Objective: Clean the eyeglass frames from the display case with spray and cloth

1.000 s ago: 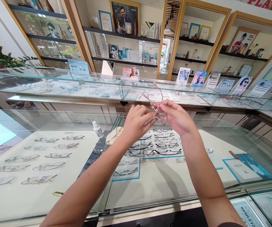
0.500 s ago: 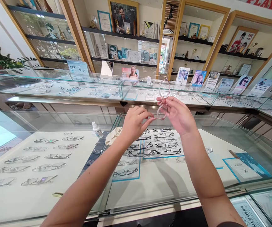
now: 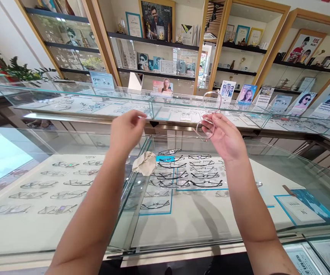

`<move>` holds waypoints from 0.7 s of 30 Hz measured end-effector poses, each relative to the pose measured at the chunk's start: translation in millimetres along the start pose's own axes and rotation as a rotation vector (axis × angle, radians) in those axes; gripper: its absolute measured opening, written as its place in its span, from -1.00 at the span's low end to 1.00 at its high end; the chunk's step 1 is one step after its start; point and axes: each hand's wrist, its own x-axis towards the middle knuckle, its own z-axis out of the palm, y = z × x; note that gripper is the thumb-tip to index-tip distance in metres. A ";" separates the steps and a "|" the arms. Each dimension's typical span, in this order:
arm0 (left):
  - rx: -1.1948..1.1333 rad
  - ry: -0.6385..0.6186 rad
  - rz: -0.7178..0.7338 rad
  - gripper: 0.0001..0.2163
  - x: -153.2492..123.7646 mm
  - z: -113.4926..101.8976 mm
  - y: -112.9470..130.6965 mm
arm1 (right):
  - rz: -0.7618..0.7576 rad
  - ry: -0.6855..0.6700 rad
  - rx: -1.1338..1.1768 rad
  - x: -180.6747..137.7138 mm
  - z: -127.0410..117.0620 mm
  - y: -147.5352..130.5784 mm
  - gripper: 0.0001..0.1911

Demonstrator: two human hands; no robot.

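Observation:
My right hand (image 3: 225, 135) holds a pair of pink-rimmed eyeglasses (image 3: 212, 102) upright over the glass counter. Its thumb and fingers pinch them near the bridge, one round lens above the other. To the left, my left hand (image 3: 127, 131) is raised in the air, apart from the eyeglasses. Its fingers are loosely curled with a gap at the thumb, and nothing shows in them. A crumpled beige cloth (image 3: 144, 163) lies on the counter top, right of my left forearm.
Under the glass, several dark-framed eyeglasses (image 3: 206, 183) lie in rows, with more frames (image 3: 64, 194) on the left. A blue-and-white card (image 3: 302, 206) is at the right. Beyond stands a second glass counter (image 3: 182, 109) with upright advertising cards (image 3: 246, 94), backed by wall shelves.
My left hand has let go of the eyeglasses' temple and moved left. My right hand has shifted slightly right with the eyeglasses, turning them. The white bottle is now out of sight.

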 end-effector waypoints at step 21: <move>0.129 -0.489 -0.445 -0.53 19.1 -6.5 -156.5 | -0.009 -0.049 -0.046 -1.6 -1.8 -0.1 -0.82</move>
